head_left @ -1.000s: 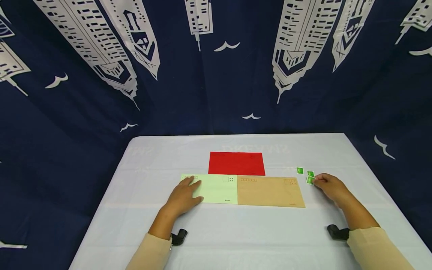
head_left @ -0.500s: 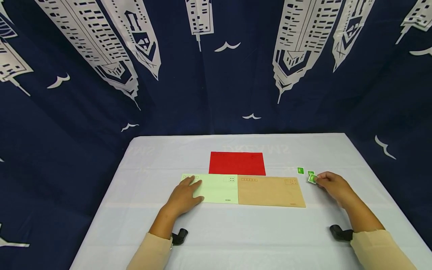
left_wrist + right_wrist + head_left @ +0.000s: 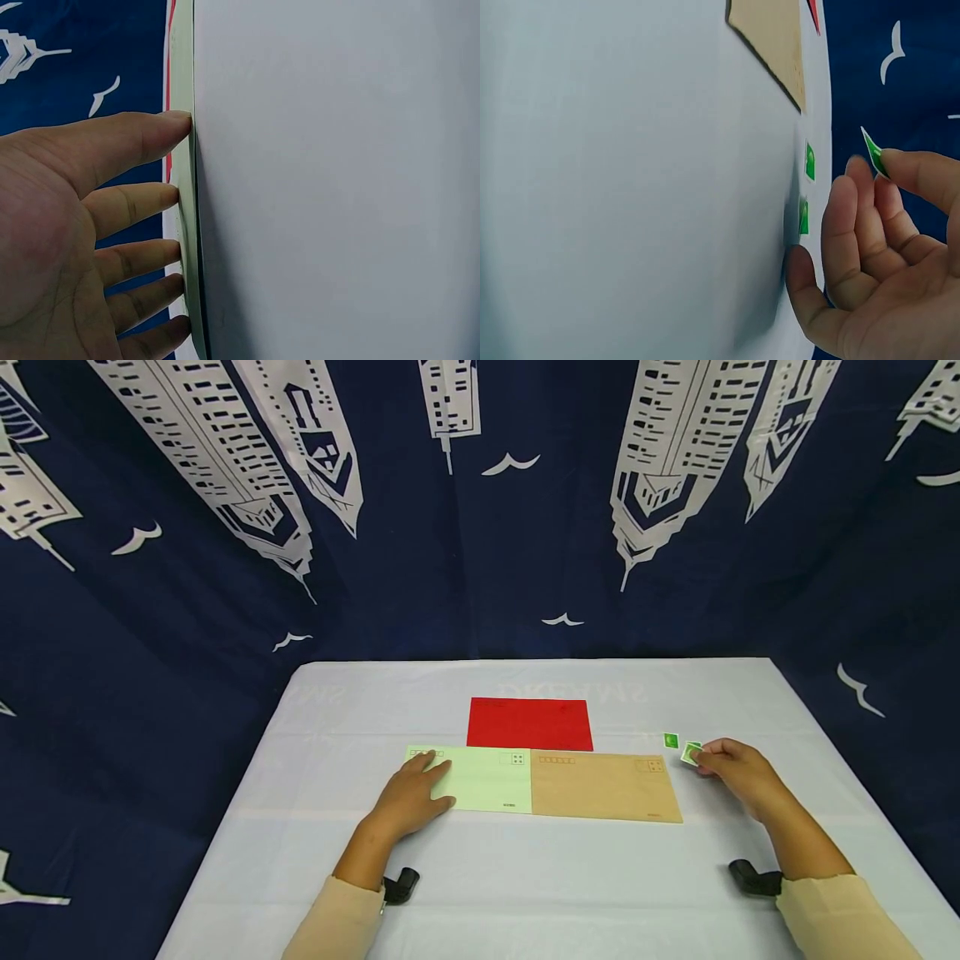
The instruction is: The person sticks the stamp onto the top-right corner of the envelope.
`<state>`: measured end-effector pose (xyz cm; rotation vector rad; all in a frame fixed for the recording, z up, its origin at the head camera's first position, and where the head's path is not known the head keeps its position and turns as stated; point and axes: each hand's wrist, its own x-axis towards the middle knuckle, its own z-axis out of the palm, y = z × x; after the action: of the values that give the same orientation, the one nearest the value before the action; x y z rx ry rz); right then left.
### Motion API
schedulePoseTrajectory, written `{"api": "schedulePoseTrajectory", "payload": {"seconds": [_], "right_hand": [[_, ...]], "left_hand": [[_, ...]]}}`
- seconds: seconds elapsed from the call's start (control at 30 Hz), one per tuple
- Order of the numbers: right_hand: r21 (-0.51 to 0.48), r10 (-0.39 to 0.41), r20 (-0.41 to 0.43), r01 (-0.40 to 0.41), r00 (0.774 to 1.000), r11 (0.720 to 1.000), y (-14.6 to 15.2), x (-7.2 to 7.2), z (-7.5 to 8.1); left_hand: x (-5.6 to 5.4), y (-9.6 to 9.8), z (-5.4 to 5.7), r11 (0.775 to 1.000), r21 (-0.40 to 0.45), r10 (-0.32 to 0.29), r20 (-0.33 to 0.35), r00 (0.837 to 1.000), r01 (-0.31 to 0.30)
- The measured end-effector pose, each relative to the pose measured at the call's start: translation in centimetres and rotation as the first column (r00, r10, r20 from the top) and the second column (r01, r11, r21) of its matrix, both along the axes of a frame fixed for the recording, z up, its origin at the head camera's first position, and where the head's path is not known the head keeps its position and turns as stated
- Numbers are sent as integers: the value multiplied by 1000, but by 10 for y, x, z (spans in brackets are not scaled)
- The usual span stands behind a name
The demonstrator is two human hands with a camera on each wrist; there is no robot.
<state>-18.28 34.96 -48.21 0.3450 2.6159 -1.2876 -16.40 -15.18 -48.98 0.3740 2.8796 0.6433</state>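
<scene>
My left hand (image 3: 408, 795) lies with spread, straight fingers on a pale green envelope (image 3: 483, 785). In the left wrist view its fingertips (image 3: 177, 124) touch the envelope's surface near the edge. At the right, my right hand (image 3: 738, 772) pinches a small green postage stamp (image 3: 876, 156) by its edge between thumb and finger, lifted off the white table. Two more green stamps lie there: one stamp (image 3: 810, 161) farther off and another stamp (image 3: 804, 216) nearer my fingers, mostly covered by the held one in the head view.
A brown envelope (image 3: 600, 787) adjoins the green one on its right. Behind them a red envelope (image 3: 530, 724) lies on the white table (image 3: 525, 877). A dark blue cloth (image 3: 480, 552) with white buildings and birds hangs past the table's far edge.
The pinched stamp has come up off the table, tilting, and now overlaps the stamp behind it. My left hand keeps its place on the green envelope.
</scene>
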Motion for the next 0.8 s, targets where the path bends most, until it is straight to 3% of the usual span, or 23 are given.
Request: {"api": "schedulePoseTrajectory", "payload": {"seconds": [0.43, 0.8], "right_hand": [[-158, 12, -76, -24, 997, 987, -16, 3, -2], [-183, 6, -138, -32, 990, 983, -25, 4, 0]], "left_hand": [[-1, -2, -2, 1000, 6, 3, 13, 1000, -4], [-2, -3, -3, 1000, 9, 1, 18, 1000, -1]]}}
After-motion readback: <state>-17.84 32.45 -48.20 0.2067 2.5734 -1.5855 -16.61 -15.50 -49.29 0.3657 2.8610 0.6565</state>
